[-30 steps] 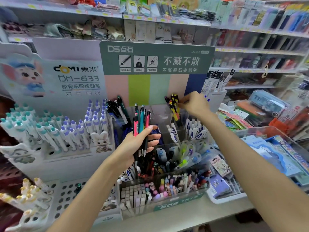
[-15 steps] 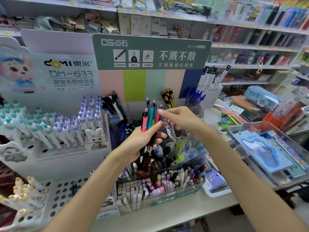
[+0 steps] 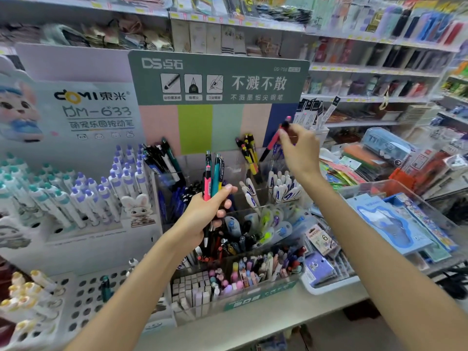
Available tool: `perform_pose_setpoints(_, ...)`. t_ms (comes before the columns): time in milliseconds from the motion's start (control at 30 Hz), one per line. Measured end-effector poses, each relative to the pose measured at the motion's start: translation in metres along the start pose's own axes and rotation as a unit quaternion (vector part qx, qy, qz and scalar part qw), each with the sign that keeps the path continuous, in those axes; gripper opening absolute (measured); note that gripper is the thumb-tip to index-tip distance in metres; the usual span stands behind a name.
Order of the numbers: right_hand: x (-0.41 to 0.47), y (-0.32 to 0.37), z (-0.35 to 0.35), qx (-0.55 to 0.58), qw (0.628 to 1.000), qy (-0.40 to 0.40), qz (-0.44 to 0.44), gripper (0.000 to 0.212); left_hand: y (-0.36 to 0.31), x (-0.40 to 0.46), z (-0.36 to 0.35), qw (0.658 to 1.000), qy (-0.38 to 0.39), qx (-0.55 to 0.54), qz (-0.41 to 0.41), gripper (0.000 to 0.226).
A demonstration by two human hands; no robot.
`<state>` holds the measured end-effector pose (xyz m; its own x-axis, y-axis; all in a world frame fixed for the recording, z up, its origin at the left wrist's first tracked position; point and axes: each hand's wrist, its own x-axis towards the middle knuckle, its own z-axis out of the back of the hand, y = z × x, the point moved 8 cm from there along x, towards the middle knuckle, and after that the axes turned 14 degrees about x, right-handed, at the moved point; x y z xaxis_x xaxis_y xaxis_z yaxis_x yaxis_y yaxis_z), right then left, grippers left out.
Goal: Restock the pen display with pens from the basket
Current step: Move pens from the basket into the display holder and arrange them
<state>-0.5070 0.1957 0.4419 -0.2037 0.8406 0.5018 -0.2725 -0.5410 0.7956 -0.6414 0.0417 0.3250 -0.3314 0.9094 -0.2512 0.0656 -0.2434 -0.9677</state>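
Head view: right hand pinches one pink-and-black pen near its top, the pen tilted with its tip aimed down at the rear right compartment of the clear acrylic pen display, just beside the yellow-and-black pens standing there. Left hand is curled round a bundle of pens, upright, in front of the display's middle. Count in the bundle: one pink, one teal and one darker pen show; any others are hidden by the fingers. Judged step: inserting a single pen, mid-task. Next move calls for lowering the pen tip-first into the slot it matches, letting go, then drawing the next from the bundle. No basket in view. Hands: two. White rabbit figurine on the left rack: one.
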Motion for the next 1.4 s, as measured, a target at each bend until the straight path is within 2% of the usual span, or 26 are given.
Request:
perform_pose_setpoints(100,0.005,0.003,-0.017,-0.029,0.999,0.034,0.026,0.019,-0.005,-0.004,0.000,1.000,0.001,0.004,-0.009,0.032)
perform_pose_setpoints(300,0.018,-0.011,-0.040,-0.142,0.984,0.104,-0.033,0.021,-0.012,-0.005,0.008,0.999,-0.017,-0.033,-0.019,0.031)
perform_pose_setpoints(500,0.015,-0.024,-0.049,-0.185,0.974,0.117,-0.048,0.024,-0.012,-0.007,0.011,0.999,-0.024,-0.018,-0.025,0.030)
perform_pose_setpoints(633,-0.007,0.002,-0.035,-0.100,0.994,0.045,-0.001,0.026,-0.013,-0.008,0.012,0.999,-0.036,-0.014,-0.023,0.028)
perform_pose_setpoints(667,-0.017,0.008,-0.036,-0.064,0.996,0.055,-0.005,0.025,-0.014,-0.008,0.010,0.999,-0.033,-0.019,-0.024,0.028)
perform_pose_setpoints(767,-0.051,0.009,-0.059,0.056,0.975,0.191,-0.102,0.036,-0.016,-0.006,0.001,0.999,-0.010,-0.042,-0.026,0.026)
perform_pose_setpoints(833,-0.065,0.007,-0.065,0.096,0.959,0.227,-0.137,0.035,-0.017,-0.004,-0.006,0.999,0.007,-0.043,-0.028,0.027)
perform_pose_setpoints(900,-0.067,0.006,-0.061,0.133,0.957,0.214,-0.145,0.024,-0.016,-0.003,-0.010,0.999,0.012,-0.046,-0.026,0.030)
perform_pose_setpoints(967,-0.062,0.006,-0.049,0.200,0.952,0.166,-0.161,0.014,-0.016,-0.002,-0.008,0.998,0.007,-0.057,-0.024,0.030)
perform_pose_setpoints(1067,-0.038,0.007,-0.006,0.276,0.955,-0.016,-0.108,0.015,-0.015,-0.001,-0.002,0.998,0.000,-0.051,-0.020,0.030)
perform_pose_setpoints(1133,-0.024,0.011,0.024,0.226,0.965,-0.126,-0.031,0.017,-0.016,-0.002,0.003,1.000,-0.013,-0.023,-0.016,0.030)
perform_pose_setpoints(1167,-0.018,0.012,0.030,0.177,0.974,-0.138,-0.001,0.019,-0.016,-0.002,0.004,1.000,-0.018,-0.014,-0.015,0.030)
perform_pose_setpoints(1200,-0.011,0.012,0.028,0.126,0.985,-0.119,0.017,0.020,-0.016,-0.001,0.004,1.000,-0.018,-0.013,-0.015,0.030)
perform_pose_setpoints(1267,-0.001,0.004,0.009,0.035,0.999,-0.031,0.018,0.021,-0.017,0.000,0.002,1.000,-0.003,-0.018,-0.016,0.031)
perform_pose_setpoints(1400,-0.001,0.001,-0.024,-0.065,0.993,0.076,0.057,0.021,-0.014,0.002,-0.001,0.999,0.011,-0.038,0.010,0.030)
